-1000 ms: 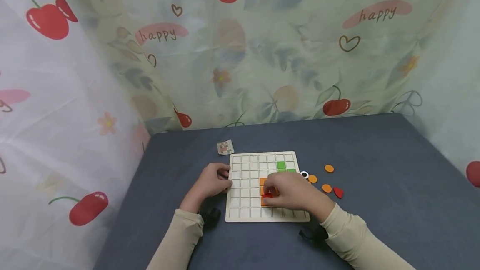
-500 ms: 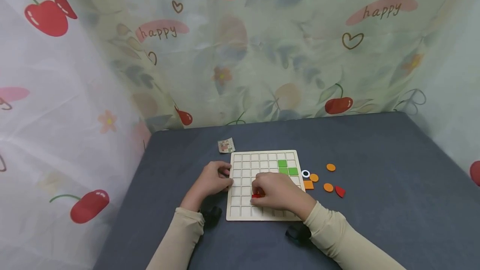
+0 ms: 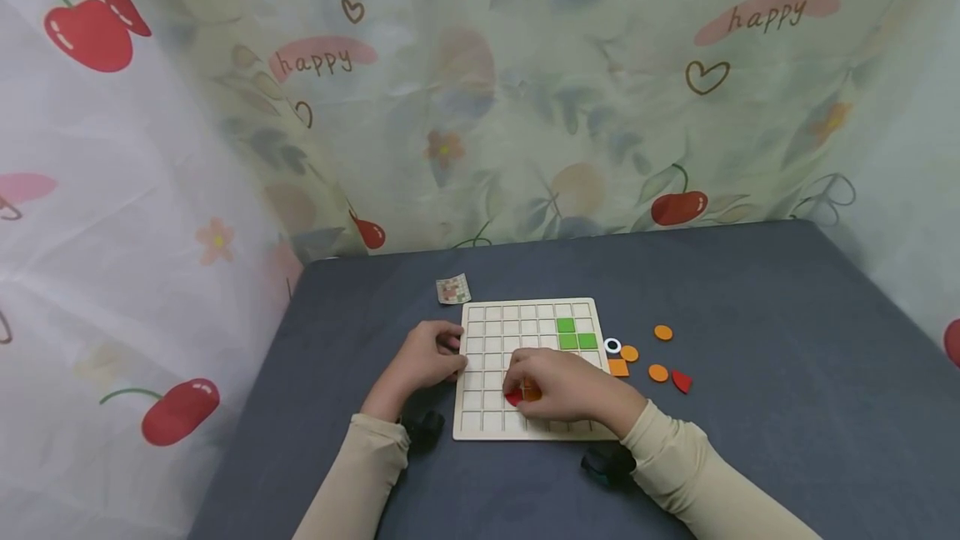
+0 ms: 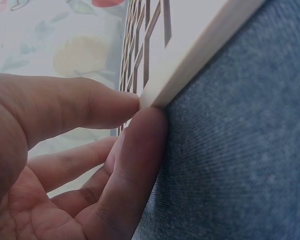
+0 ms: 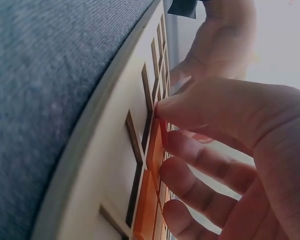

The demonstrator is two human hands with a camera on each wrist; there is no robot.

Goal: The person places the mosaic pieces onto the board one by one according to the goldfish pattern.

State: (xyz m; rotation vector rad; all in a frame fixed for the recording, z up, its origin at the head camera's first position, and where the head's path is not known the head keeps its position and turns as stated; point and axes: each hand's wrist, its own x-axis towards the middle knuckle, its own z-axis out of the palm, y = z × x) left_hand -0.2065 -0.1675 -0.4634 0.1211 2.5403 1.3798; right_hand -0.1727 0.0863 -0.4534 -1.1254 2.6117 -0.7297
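Your bench (image 3: 517, 494) runs on before the near edge of the gridded board (image 3: 482, 422). Your right hand (image 3: 570, 386) pinches a partly hidden red piece (image 3: 513, 397) at the board's near half, covering much of the orange squares (image 5: 146, 210) there. Your left hand (image 3: 423, 357) grips the left edge. Three orange discs (image 3: 658, 373) lie right, bench stretching beyond. Green squares (image 3: 567, 341) fill three far-right cells; past the far-left corner, a card (image 3: 453, 289), its print indistinct.

Pale cherry-printed curtain (image 3: 517, 98) behind and beside a dark blue-grey tablecloth (image 3: 772, 315).
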